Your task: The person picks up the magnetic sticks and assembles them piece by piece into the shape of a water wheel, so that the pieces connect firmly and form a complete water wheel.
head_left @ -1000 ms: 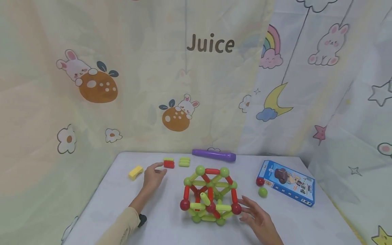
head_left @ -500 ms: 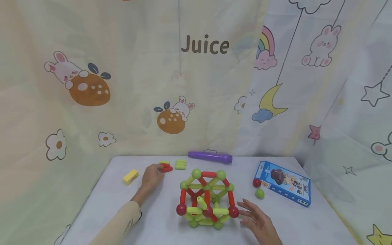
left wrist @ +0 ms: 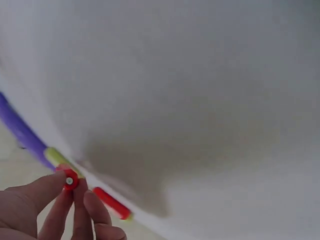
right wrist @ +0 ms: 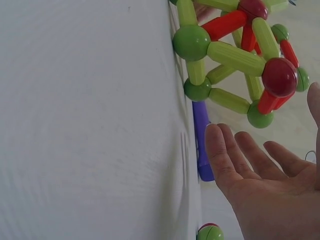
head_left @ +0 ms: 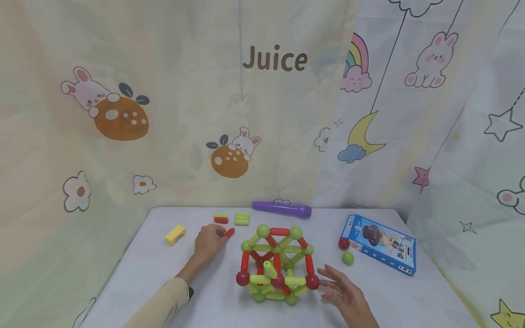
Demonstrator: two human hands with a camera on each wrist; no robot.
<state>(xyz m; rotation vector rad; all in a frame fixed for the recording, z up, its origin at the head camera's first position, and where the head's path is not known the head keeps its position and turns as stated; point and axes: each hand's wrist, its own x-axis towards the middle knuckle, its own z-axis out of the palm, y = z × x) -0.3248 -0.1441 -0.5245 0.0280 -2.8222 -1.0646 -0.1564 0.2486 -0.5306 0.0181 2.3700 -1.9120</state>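
Note:
My left hand (head_left: 209, 242) pinches a red magnetic rod (head_left: 229, 233) between thumb and fingers; in the left wrist view the rod's end (left wrist: 69, 181) faces the camera with a small metal dot. Behind it, a red rod (head_left: 221, 220) lies against a yellow-green one on the table. A ball-and-rod structure (head_left: 277, 281) of green and red balls joined by red and yellow-green rods stands in front. One yellow-green rod (head_left: 270, 269) sticks up from its front red ball. My right hand (head_left: 345, 295), fingers extended, is beside the structure's right red ball (head_left: 312, 281) and holds nothing.
Several yellow-green rods (head_left: 242, 219) lie at the back, near a purple stick (head_left: 282, 209). A yellow arch block (head_left: 175, 234) sits at the left. To the right are a blue box (head_left: 383, 243), a red ball (head_left: 343, 243) and a green ball (head_left: 347, 258).
My left hand reached the red rods, took one and drew it toward the structure, leaving the other red rod behind. The right hand has stayed beside the structure.

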